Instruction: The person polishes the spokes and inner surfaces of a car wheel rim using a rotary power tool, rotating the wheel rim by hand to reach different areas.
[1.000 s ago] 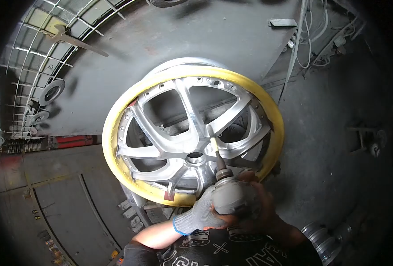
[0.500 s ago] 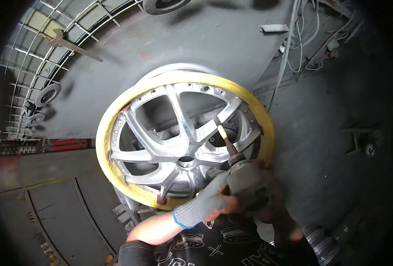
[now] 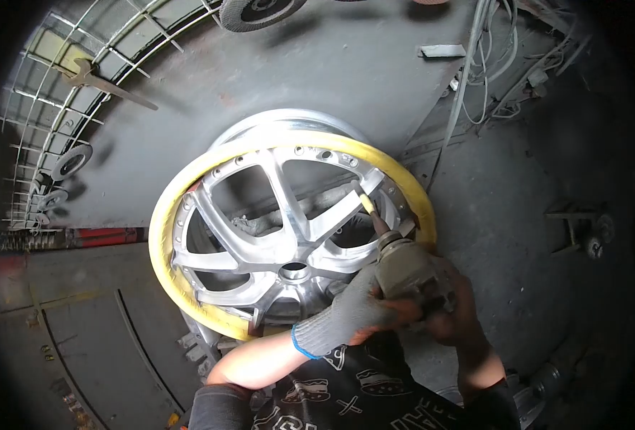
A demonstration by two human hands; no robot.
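A silver alloy wheel (image 3: 283,222) with a yellow covering (image 3: 161,236) round its rim fills the middle of the head view. My left hand (image 3: 353,312), in a grey glove with a blue cuff, is closed round the front left side of a grey power tool (image 3: 410,272). On the tool's right side my right hand (image 3: 457,304) is closed too, partly in shadow. The tool's shaft carries a narrow, pale yellow tip (image 3: 367,203), which lies at the outer end of the upper-right spoke; whether it touches the metal cannot be made out.
A wire rack (image 3: 81,79) with a wrench (image 3: 109,87) hanging on it is at the upper left. Round discs (image 3: 260,10) hang at the top. Cables (image 3: 484,79) run down at the upper right. Another shiny wheel (image 3: 529,401) lies at the lower right.
Both hands and the tool have moved right and up across the wheel, the tip going from near the hub to the outer end of a spoke. The wheel appears further left and slightly lower.
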